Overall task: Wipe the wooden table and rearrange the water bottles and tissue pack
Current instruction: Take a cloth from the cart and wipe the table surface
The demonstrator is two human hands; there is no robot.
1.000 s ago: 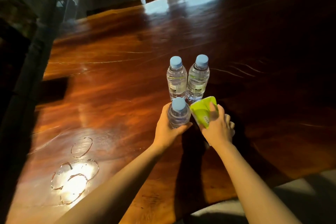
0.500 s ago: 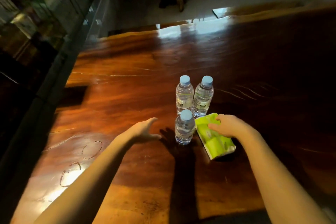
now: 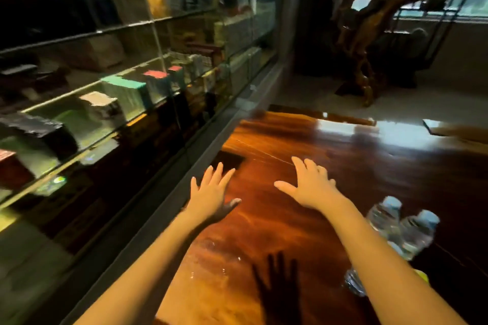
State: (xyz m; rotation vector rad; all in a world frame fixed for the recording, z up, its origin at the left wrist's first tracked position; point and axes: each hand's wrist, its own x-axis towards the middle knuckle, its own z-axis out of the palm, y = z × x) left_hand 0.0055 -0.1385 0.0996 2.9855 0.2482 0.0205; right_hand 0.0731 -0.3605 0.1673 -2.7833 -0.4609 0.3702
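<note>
Glossy reddish wood fills the lower right of the view: the bench (image 3: 303, 232), its far end catching a bright glare. Along its left edge runs a glass display cabinet (image 3: 111, 92) with shelves of blurred boxes, and past the far end a carved wooden sculpture (image 3: 369, 34) stands on the pale floor by a window.

Both hands are held out over the bench with fingers spread, and neither grips anything. The left hand (image 3: 211, 196) hangs over the left edge of the bench, near a dark notch in the wood. The right hand (image 3: 310, 187) is just beside it to the right, palm down, and a shadow of spread fingers lies on the wood at the near side. Whether either palm touches the surface cannot be told.

Two water bottles (image 3: 401, 229) with pale blue caps stand side by side toward the right part of the bench, beyond the right forearm and well apart from both hands. A third bottle (image 3: 355, 283) shows only in part, just behind that forearm. A sliver of yellow-green at the forearm's right side is the tissue pack (image 3: 422, 276), mostly hidden. Small wet spots glint on the wood near the left forearm.
</note>
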